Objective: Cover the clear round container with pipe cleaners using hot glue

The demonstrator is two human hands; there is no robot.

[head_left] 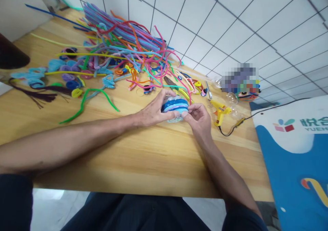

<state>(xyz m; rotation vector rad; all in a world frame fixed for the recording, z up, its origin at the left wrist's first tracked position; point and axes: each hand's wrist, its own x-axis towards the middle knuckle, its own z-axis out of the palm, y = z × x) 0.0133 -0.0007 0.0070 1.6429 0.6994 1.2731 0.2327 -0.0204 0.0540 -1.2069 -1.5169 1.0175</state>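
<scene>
Head view: the left hand (155, 110) clasps the blue-banded ball (175, 105) between thumb and fingers over the wooden table (153, 156), while the right hand (199, 120) pinches the ball's right edge. Best hold the left grip firm but light, and let the right fingertips press each fuzzy band snugly beside its neighbour, without gaps.
</scene>
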